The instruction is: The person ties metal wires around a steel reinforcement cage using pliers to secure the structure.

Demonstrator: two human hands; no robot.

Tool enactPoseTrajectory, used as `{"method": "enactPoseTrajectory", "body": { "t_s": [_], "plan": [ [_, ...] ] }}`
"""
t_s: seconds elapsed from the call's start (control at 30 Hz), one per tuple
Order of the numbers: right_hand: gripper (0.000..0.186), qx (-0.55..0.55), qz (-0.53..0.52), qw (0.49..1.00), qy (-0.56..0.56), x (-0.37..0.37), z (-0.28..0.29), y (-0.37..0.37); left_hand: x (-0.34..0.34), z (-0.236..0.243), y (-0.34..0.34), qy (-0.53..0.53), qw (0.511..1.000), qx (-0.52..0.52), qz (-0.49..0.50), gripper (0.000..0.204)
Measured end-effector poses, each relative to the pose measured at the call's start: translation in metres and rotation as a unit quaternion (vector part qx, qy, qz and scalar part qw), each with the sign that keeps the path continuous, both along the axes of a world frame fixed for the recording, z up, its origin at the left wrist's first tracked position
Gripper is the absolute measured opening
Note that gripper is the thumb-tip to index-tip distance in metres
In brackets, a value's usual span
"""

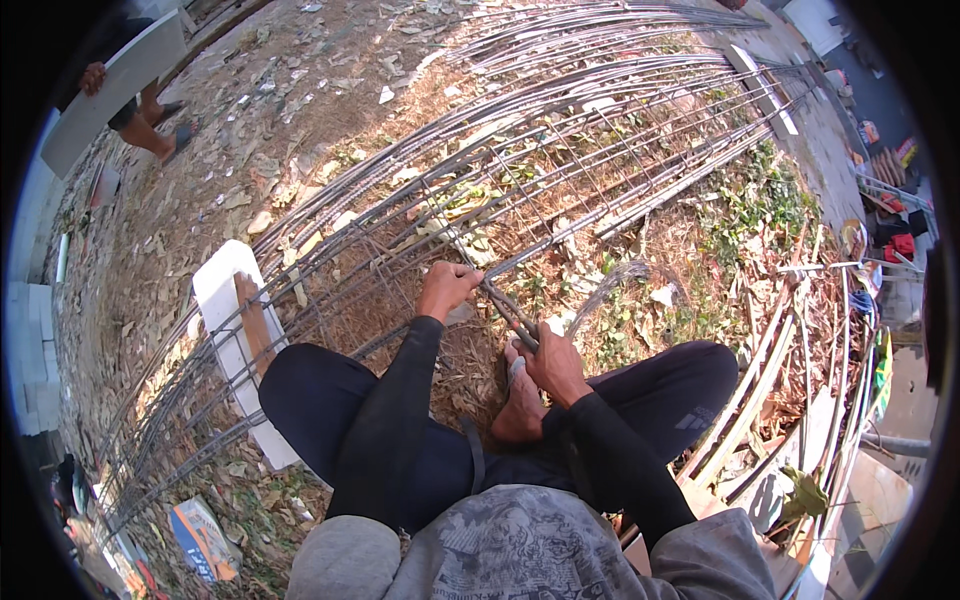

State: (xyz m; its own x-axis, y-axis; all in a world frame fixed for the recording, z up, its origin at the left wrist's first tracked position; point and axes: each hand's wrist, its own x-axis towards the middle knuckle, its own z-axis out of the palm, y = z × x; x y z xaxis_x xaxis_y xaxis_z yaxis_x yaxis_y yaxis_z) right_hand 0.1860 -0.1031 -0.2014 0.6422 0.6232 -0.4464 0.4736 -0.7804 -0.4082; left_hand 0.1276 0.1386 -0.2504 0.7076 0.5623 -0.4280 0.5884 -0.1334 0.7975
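Observation:
A long rebar cage (545, 165) of dark bars and square stirrups runs diagonally across the ground in front of my crossed legs. My left hand (450, 288) is closed at the near bar where a stirrup crosses it; any wire between its fingertips is too small to make out. Just to its right, my right hand (548, 360) grips the handles of dark pliers (512, 312), whose jaws reach up to that same joint. A loose bundle of thin tie wire (625, 280) lies to the right of the pliers.
A white board with wood (215, 280) props the cage's left end, another strip (765, 95) its far end. Another person's hand (92, 78) holds a pale board (110, 95) at top left. Bamboo strips and scrap (745, 420) lie right, assorted clutter (895, 240) beyond.

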Motion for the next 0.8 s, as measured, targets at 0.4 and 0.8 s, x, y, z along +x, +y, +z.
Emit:
{"method": "enactPoseTrajectory", "body": {
  "t_s": [0.4, 0.8],
  "plan": [
    [0.031, 0.242, -0.147, 0.857, 0.43, -0.001, -0.008, -0.013, -0.022, 0.03, -0.055, -0.087, 0.963, 0.162, 0.199, 0.034],
    [0.049, 0.253, -0.023, 0.967, 0.0, -0.018, -0.038, -0.017, -0.065, -0.008, -0.082, -0.016, 0.964, -0.218, 0.153, 0.03]
  ]
}}
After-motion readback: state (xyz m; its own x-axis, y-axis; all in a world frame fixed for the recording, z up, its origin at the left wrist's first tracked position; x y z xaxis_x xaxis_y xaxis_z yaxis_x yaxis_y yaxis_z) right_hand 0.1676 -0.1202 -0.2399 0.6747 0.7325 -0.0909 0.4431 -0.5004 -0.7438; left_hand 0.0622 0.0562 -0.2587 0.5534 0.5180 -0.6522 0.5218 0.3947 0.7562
